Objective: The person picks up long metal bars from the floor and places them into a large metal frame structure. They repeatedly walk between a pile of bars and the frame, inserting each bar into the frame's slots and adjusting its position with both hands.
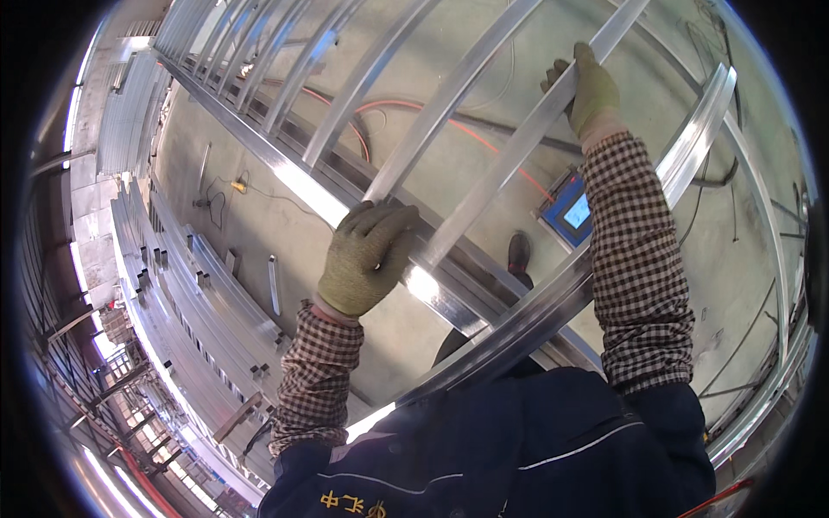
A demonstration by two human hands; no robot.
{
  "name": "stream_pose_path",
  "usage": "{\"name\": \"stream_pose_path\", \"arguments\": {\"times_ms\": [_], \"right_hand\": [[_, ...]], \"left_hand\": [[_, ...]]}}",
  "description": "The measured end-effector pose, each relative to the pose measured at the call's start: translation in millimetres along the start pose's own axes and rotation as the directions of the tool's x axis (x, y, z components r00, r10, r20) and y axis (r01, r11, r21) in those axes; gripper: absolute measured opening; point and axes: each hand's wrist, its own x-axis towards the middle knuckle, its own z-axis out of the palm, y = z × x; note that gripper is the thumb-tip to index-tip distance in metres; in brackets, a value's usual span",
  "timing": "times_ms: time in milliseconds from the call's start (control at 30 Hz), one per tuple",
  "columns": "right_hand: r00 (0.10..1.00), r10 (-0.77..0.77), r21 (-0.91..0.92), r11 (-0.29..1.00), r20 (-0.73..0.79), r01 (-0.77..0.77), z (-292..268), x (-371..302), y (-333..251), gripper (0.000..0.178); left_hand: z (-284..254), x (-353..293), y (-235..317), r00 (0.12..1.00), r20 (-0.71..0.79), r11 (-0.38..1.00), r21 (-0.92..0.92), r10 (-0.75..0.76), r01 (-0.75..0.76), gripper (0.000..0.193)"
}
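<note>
A frame of shiny metal tubing spreads in front of me, with several crossbars (440,108) running off a long metal rail (289,171). Both hands wear olive work gloves. My left hand (367,259) is closed over the long rail, its fingers together and curled across the top, close to where a crossbar meets it. Farther off to the right, my right hand (594,91) grips that metal crossbar (509,168), with thumb and fingers on opposite sides. The undersides of the left fingers are hidden.
A blue device with a lit screen (572,209) stands on the floor beneath my right forearm. An orange hose (471,134) and dark cables cross the floor. Another metal bar (527,315) passes close before my body. Stacked metal profiles (186,302) lie at the left. A dark shoe (519,252) shows below.
</note>
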Motion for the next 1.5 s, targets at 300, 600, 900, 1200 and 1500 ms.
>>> {"name": "stream_pose_path", "arguments": {"times_ms": [300, 600, 900, 1200, 1500], "right_hand": [[0.999, 0.028, 0.027, 0.999, -0.044, -0.027, 3, 12, 5, 0.051], [0.996, -0.013, -0.08, 0.997, -0.086, 0.006, -12, 3, -3, 0.046], [0.996, -0.006, -0.069, 0.998, -0.086, 0.0, -13, 5, -3, 0.042], [0.996, -0.019, -0.055, 0.998, -0.084, 0.015, -17, 7, -2, 0.04], [0.996, -0.016, -0.067, 0.998, -0.084, 0.011, -8, -6, -6, 0.035]], "left_hand": [[-3, -31, 5, 0.993, 0.108, 0.985, 0.163, 0.042, -0.06, 0.061], [1, -32, 4, 0.977, 0.214, 0.957, 0.279, 0.014, -0.074, 0.07], [4, -32, 2, 0.981, 0.195, 0.965, 0.259, 0.002, -0.054, 0.072], [4, -35, 12, 0.967, 0.236, 0.95, 0.312, -0.098, 0.02, 0.065], [-1, -37, 15, 0.935, 0.331, 0.937, 0.349, -0.126, 0.002, 0.051]]}}
